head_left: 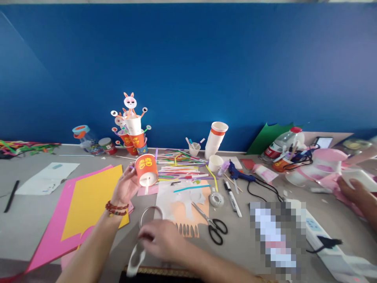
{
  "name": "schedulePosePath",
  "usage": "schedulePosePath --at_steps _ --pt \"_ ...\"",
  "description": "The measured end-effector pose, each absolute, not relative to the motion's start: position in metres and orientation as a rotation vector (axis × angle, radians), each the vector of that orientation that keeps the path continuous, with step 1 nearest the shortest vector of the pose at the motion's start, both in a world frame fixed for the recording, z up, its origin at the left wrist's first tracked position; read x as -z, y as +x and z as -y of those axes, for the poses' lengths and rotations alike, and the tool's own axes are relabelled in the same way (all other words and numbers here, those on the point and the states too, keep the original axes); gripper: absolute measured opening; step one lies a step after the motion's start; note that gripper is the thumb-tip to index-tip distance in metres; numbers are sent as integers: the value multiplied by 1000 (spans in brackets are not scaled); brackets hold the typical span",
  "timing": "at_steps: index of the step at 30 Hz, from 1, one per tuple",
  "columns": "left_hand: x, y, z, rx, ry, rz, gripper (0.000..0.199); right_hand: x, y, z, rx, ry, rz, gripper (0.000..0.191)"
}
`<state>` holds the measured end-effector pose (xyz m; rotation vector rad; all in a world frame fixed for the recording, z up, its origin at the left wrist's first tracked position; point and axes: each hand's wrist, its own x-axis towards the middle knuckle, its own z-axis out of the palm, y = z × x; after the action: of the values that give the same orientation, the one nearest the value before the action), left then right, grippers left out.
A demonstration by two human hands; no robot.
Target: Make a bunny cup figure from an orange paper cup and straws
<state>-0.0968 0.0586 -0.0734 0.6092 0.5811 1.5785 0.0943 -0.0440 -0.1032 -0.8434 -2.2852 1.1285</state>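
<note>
My left hand (127,184) is closed around an orange paper cup (146,167) with yellow print. The cup is tipped so that its white base faces me, and a white straw (147,185) sticks out of that base. Lower down, my right hand (161,239) is smeared by motion, its fingers curled. A thin, clear-looking ring (151,210) shows just above those fingers and a whitish looped strip (136,260) just below; I cannot make out exactly what is gripped. Black-handled scissors (212,227) lie beside cut orange paper (203,210).
Decorated rabbit cups (136,140) stand by the blue wall, near stacked white cups (216,139). Colored straws (182,171), a tape roll (216,199) and a blue glue gun (240,173) lie mid-table. Yellow card (91,204) is left; another person's hand (355,192) is right.
</note>
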Motion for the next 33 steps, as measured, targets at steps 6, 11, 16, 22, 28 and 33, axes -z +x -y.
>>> schedulePosePath --at_steps 6,11,16,22,28,33 --pt "47 -115 -60 -1508 802 -595 31 101 75 51 -1278 -441 2325 41" --pt "53 -113 -48 -1477 853 -682 34 106 168 -1 -660 -1244 2208 22" --pt "63 -94 -48 -1477 840 -670 33 101 247 -30 -243 -1505 2483 45" --pt "68 -83 -54 -1451 873 -633 36 104 245 -36 -163 -1556 2627 19" --pt "63 -90 -51 -1483 856 -664 33 111 249 -41 -238 -1546 2561 18" --pt "59 -92 -49 -1498 836 -659 33 118 255 -43 -384 -1464 2432 27"
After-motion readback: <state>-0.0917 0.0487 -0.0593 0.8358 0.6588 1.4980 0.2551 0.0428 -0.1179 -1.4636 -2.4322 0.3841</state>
